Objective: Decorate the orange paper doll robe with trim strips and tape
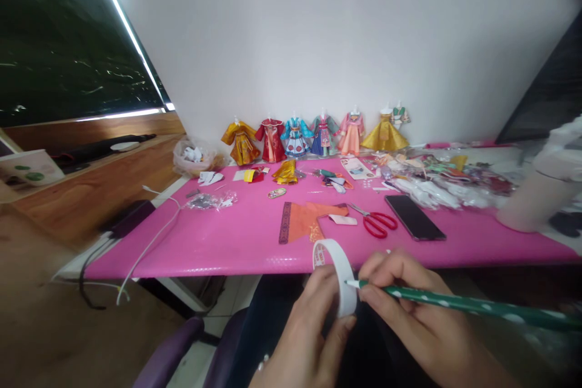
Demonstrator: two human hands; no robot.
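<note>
My left hand (313, 330) grips a white roll of tape (346, 297), held upright on its edge above my lap. Red print shows on the inside of its core. In my right hand (411, 315) is a green pencil (473, 305) with white spots, its tip at the outer face of the tape and seemingly touching it. Just beyond the roll, an orange piece of fabric (300, 221) with a dark patterned border lies flat on the pink table (227, 242). A small pale strip (343, 219) rests beside it, near red-handled scissors (379, 224).
A black phone (414, 218) lies right of the scissors. Several small dresses (295, 136) stand along the wall. Plastic-wrapped pieces (431, 176) pile up at right, near a white bottle-like object (541, 176). A bag (195, 156) and a white cable (157, 239) are at left.
</note>
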